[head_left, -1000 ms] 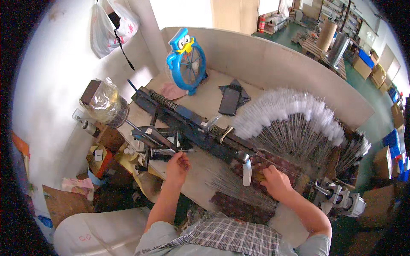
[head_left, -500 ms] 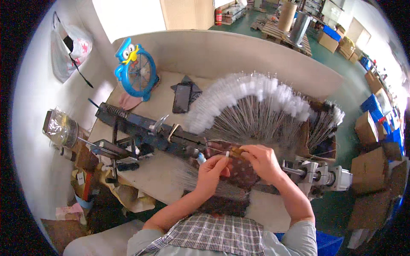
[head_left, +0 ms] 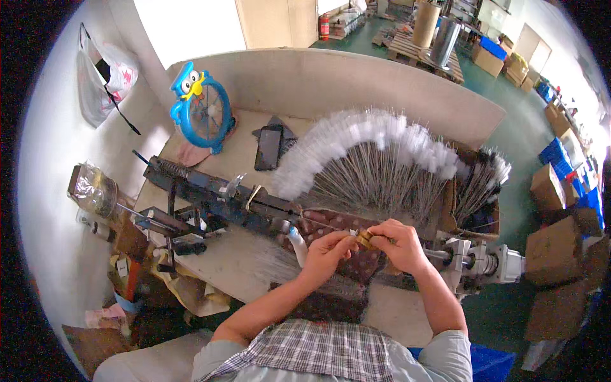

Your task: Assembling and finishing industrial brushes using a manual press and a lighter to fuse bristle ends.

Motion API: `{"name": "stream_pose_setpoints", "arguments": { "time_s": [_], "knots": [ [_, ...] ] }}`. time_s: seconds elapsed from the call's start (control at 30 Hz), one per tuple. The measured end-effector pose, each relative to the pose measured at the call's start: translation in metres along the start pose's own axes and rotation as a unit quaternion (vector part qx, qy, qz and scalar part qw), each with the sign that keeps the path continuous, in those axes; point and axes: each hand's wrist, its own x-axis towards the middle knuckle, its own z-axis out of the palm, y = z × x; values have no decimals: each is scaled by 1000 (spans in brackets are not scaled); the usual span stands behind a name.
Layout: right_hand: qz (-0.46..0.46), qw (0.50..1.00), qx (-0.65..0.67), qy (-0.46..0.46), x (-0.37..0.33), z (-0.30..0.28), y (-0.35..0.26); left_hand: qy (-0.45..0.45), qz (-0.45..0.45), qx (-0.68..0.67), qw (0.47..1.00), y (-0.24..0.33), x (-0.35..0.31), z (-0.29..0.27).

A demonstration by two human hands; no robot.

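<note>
Worktop [head_left: 238,270] partly covered: fan of white-tipped brushes [head_left: 372,149], then long black machine [head_left: 210,194]. Dark red cloth [head_left: 361,267], part hidden by hands. Right hand [head_left: 398,244] clamped on brass-coloured piece [head_left: 363,240] over it, partly buried in fingers; left hand [head_left: 331,252] pinching white bit [head_left: 353,233] beside it, too small to identify.

Soft light, white panel [head_left: 191,28] blown out, glare far right, shadow below tabletop [head_left: 245,258], edges bent, corners black
</note>
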Motion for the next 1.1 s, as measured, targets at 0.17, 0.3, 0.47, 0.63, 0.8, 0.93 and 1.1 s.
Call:
{"name": "stream_pose_setpoints", "arguments": {
  "time_s": [0.17,0.3,0.47,0.63,0.8,0.93,1.1],
  "knots": [
    [58,996,64,-5,0,5,3,-20,14,-1,1000,-5,1,-5],
    [-41,998,-49,2,9,7,-10,87,-49,-91,991,10,0,-13],
    [-110,966,-201,121,43,35,-31,181,-70,-150,969,25,-7,-20],
    [-99,973,-207,16,60,61,-26,167,-124,-192,959,25,-8,-25],
    [-13,998,-57,-12,63,58,-24,149,-128,-136,971,32,-10,-24],
    [19,999,-12,-50,66,56,-25,125,-146,-203,960,38,-7,-26],
    [-84,985,-150,26,54,66,-36,176,-115,-289,934,33,-6,-20]
  ]
}}
